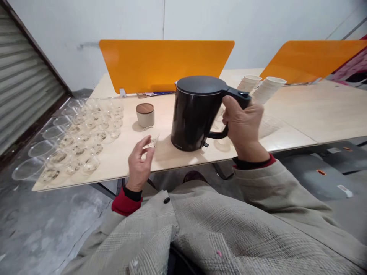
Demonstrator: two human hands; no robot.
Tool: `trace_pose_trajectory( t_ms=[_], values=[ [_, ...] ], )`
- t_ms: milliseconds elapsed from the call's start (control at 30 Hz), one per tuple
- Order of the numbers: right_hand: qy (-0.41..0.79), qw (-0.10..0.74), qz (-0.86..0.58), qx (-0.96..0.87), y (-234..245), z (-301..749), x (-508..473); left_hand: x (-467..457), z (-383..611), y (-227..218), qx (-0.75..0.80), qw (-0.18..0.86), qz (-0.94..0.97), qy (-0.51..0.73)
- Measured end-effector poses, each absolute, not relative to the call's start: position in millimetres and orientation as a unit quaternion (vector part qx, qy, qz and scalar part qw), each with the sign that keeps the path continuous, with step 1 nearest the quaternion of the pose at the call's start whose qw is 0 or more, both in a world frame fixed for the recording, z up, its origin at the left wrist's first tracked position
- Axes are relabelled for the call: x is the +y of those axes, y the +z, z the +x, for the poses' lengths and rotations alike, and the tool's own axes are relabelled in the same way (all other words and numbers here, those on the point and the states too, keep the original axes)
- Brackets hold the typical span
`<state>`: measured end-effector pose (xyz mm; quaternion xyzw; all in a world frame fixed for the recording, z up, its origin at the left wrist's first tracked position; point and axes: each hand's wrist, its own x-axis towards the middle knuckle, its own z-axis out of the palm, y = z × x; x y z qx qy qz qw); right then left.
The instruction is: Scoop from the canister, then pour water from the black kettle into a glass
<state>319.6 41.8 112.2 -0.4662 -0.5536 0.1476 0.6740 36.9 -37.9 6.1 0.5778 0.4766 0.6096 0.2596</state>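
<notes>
My right hand (pixel 243 126) is wrapped round the handle of a black electric kettle (pixel 193 118), its lid shut, held over the front of the wooden table. To its left, my left hand (pixel 139 160) has thumb and fingers curled at the side of a clear plastic cup (pixel 154 138). Dark bits show inside that cup. Just behind it stands a pale canister (pixel 145 116) with a wooden lid. Part of another clear cup (pixel 219 119) shows between the kettle and its handle.
Several rows of clear cups (pixel 83 137) with dark bits inside fill the table's left end. Stacked white paper cups (pixel 268 89) stand at the back right. Orange dividers (pixel 166 63) line the back of the table (pixel 304 110). Grey chairs (pixel 318 170) sit below the right edge.
</notes>
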Motion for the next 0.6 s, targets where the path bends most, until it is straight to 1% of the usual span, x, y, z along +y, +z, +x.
trace_pose_trajectory(
  t_ms=[67, 167, 233, 433, 600],
  values=[
    [0.159, 0.688, -0.467, -0.533, 124.1, 319.4, 16.0, -48.1, 59.1, 12.9, 0.436, 0.330, 0.604, 0.579],
    [0.155, 0.670, -0.467, -0.556, 141.3, 320.2, -10.6, -49.1, 84.5, 13.0, 0.392, 0.426, 0.593, 0.560],
    [0.148, 0.656, -0.462, -0.578, 151.1, 321.0, -21.3, -46.3, 94.6, 10.6, 0.378, 0.471, 0.573, 0.554],
    [0.166, 0.596, -0.481, -0.622, 176.8, 313.7, -38.2, -53.2, 102.5, 22.1, 0.313, 0.522, 0.567, 0.555],
    [0.180, 0.523, -0.528, -0.645, 200.7, 297.1, -45.0, -69.2, 106.6, 27.8, 0.313, 0.548, 0.529, 0.567]
  ],
)
